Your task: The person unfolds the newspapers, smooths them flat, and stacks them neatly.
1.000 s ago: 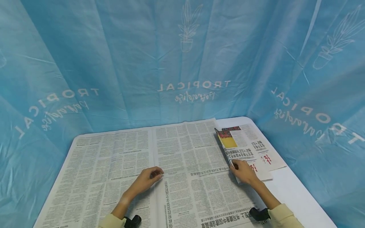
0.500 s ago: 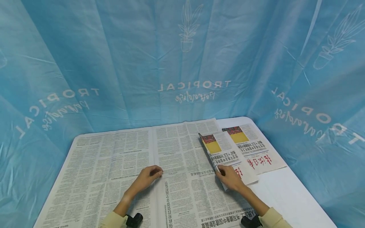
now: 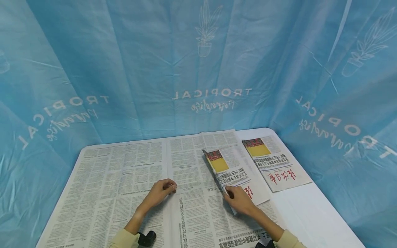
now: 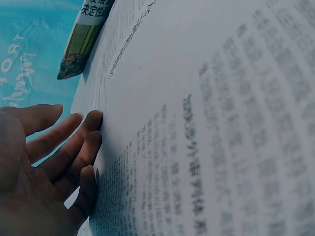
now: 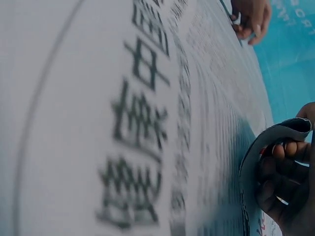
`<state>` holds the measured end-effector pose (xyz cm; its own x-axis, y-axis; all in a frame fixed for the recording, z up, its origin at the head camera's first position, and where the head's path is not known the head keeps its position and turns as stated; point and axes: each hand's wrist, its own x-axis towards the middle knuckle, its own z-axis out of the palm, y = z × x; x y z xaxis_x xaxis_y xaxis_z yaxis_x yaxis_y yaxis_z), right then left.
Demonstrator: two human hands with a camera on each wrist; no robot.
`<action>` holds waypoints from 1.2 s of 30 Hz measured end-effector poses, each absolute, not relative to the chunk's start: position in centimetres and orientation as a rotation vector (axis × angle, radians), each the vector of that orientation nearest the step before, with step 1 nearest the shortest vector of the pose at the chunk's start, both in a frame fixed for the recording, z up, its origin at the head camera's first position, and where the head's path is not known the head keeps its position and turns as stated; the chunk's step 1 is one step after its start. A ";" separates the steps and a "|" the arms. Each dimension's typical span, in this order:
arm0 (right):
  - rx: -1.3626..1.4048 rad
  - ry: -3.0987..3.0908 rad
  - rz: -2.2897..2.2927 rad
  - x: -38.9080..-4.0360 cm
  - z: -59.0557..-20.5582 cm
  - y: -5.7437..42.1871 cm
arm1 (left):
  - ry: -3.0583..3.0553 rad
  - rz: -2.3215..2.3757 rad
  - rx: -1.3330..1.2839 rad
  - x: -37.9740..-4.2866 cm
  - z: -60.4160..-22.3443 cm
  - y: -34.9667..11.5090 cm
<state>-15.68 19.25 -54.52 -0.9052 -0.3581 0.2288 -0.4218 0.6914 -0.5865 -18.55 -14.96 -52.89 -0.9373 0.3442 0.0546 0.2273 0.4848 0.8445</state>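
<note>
My right hand (image 3: 240, 200) pinches the left folded edge of a folded newspaper (image 3: 231, 175), which has a red and yellow picture and red lettering. That edge is lifted above a large spread-out newspaper sheet (image 3: 124, 179). In the right wrist view the thumb and fingers of the right hand (image 5: 290, 172) are curled round the bent paper edge. My left hand (image 3: 159, 193) rests at the sheet's middle crease with fingers loosely bent and nothing held. Its fingertips (image 4: 93, 123) are right at the printed surface in the left wrist view.
A second folded newspaper (image 3: 276, 165), with a matching front page, lies at the right on the white table (image 3: 301, 213). Blue curtains (image 3: 149, 69) with plant drawings and lettering hang round the table's back and sides. Each wrist wears a black camera (image 3: 147, 238).
The right hand has drawn its folded newspaper leftward and slightly nearer, off the second folded newspaper, which now shows fully. The left hand has stayed nearly still.
</note>
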 end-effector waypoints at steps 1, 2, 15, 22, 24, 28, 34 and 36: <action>0.652 -2.810 1.019 -15.6 -54.5 18.9 | 2.601 1.454 0.497 -18.6 -52.9 -14.9; 0.653 -2.821 1.020 -15.5 -54.5 18.6 | 2.601 1.459 0.490 -18.6 -52.9 -14.9; 0.745 -2.881 0.968 -14.7 -54.2 14.5 | 2.602 1.485 0.443 -18.6 -52.8 -14.7; 0.791 -2.883 0.952 -14.4 -54.4 12.9 | 2.570 1.507 0.420 -18.8 -52.7 -14.7; 0.805 -2.874 0.953 -14.3 -54.5 12.5 | 2.568 1.515 0.423 -18.8 -52.8 -14.7; 0.816 -2.876 0.949 -14.0 -54.5 11.8 | 2.561 1.540 0.398 -18.9 -53.0 -14.7; 0.854 -2.834 0.879 -13.5 -54.5 10.7 | 2.545 1.569 0.399 -18.9 -53.2 -14.7; 0.863 -2.821 0.853 -13.3 -54.6 10.4 | 2.549 1.570 0.418 -18.9 -53.2 -14.7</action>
<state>-13.28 10.36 -54.60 -0.8396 -0.4963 0.2208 -0.5355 0.6881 -0.4896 -18.89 -14.68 -53.19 -0.9548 0.2941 0.0428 0.1705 0.4244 0.8893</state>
